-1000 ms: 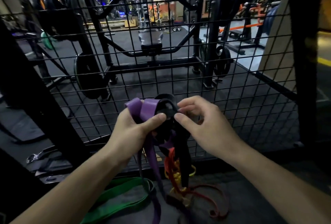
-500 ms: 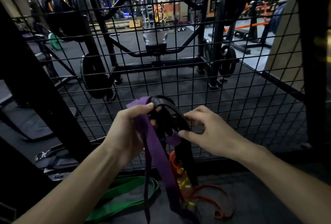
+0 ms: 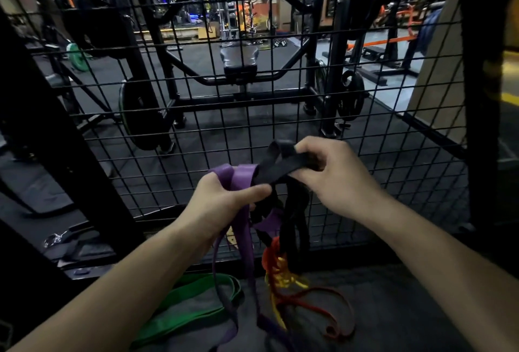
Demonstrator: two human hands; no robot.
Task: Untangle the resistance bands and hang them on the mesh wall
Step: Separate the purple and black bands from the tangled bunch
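Left hand (image 3: 222,205) grips the folded purple band (image 3: 241,180); right hand (image 3: 334,174) pinches the black band (image 3: 283,167) loop just above it. Bands look soft, stretchy, light, probably grabby; best taken at loop tops, clear of the knot. Red band (image 3: 311,305) and yellow band (image 3: 283,280) hang tangled below, green band (image 3: 191,299) on dark floor. Mesh wall (image 3: 196,132) just beyond, gym behind.

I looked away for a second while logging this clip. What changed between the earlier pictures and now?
The right hand took a full grip on the black band and drew its loop up and to the right, away from the purple band. The left hand kept gripping the purple band in place. The red and yellow bands still dangle tangled below, the green band stays on the floor, and nothing hangs on the mesh wall.
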